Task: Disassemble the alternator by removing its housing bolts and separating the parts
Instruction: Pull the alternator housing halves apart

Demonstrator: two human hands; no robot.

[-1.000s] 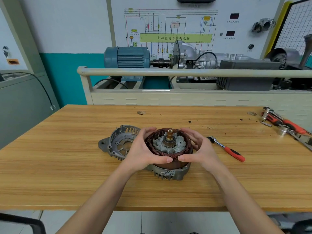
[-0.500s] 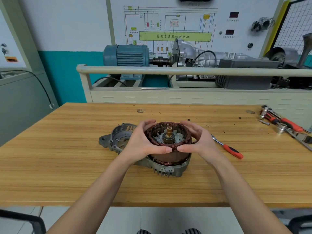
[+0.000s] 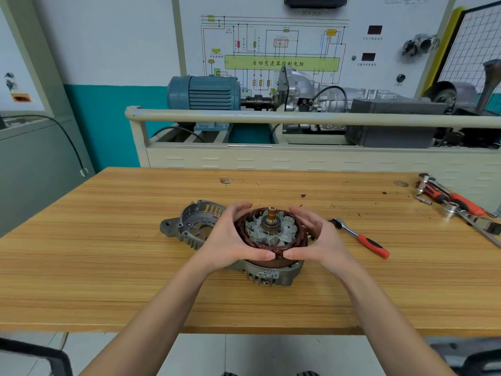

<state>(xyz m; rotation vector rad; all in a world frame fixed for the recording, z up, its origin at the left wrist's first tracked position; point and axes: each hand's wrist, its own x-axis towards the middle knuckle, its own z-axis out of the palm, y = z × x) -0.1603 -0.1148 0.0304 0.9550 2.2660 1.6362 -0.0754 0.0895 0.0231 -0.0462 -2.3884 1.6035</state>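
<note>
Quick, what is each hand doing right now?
Left hand: fingers curled round the round copper-wound stator ring, gripping it.
Right hand: curled round the same ring from the opposite side, gripping it.

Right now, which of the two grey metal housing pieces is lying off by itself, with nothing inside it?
The rear housing cover, left of the hands. It lies hollow on the table, while the front housing carries the copper stator that both hands grip.
</note>
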